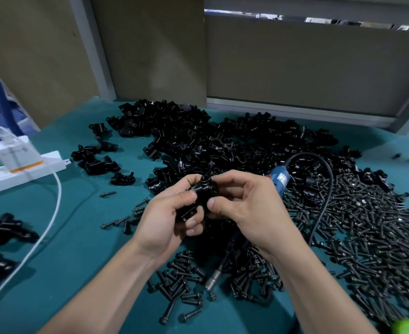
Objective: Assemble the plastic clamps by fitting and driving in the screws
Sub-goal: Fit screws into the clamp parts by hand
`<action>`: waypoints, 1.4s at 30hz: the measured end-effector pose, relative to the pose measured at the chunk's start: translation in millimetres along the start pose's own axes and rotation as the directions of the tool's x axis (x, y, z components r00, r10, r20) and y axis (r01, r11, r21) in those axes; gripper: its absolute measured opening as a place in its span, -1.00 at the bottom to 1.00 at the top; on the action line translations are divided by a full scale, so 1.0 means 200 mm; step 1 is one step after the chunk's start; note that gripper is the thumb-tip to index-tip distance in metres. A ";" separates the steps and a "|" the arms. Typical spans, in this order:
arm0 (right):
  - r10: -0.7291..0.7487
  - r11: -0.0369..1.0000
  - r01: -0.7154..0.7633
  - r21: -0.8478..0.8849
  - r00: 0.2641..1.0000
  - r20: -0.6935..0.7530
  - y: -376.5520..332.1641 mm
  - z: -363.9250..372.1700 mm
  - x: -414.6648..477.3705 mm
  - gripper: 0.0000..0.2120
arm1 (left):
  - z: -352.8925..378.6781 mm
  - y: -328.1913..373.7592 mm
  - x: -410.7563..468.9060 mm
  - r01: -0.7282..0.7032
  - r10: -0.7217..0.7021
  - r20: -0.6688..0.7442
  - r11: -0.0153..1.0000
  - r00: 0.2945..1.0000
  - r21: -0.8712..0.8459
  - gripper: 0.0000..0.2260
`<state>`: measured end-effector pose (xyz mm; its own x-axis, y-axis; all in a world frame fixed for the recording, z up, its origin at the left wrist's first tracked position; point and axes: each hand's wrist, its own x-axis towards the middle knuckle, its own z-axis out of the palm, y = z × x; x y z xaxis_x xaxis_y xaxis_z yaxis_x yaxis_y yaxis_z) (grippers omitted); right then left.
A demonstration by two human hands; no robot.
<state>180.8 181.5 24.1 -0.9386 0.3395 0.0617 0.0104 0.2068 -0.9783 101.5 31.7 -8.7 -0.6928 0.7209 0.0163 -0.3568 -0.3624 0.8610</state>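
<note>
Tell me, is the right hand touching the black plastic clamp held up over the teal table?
Touching. The head view shows the right hand with thumb and fingers pressed against the black plastic clamp, which the left hand grips from the other side.

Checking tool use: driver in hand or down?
Down. The driver lies on the screws; both hands hold a clamp.

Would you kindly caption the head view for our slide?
Both hands hold a black clamp above scattered screws on the green table.
</note>
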 end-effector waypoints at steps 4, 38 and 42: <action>0.028 0.997 -0.029 -0.074 1.000 -0.008 0.01 0.02 -0.01 -0.67 | 0.00 0.01 0.00 -0.035 0.065 -0.084 0.949 0.994 0.315 -0.73; 0.231 0.478 -0.018 -0.878 0.967 0.106 -0.06 0.03 -0.07 -0.76 | -0.06 -0.03 0.04 -0.059 0.207 -0.328 0.911 0.922 0.408 -0.77; 0.197 0.520 -0.031 -0.853 0.977 0.084 -0.04 0.02 -0.05 -0.84 | -0.06 -0.03 0.05 -0.053 0.215 -0.353 0.908 0.911 0.416 -0.77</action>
<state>189.1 172.4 30.3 -0.9437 0.2950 -0.1495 0.3293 0.8800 -0.3424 88.9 32.9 -19.8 -0.9288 0.3700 0.0206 -0.0264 -0.1218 0.9922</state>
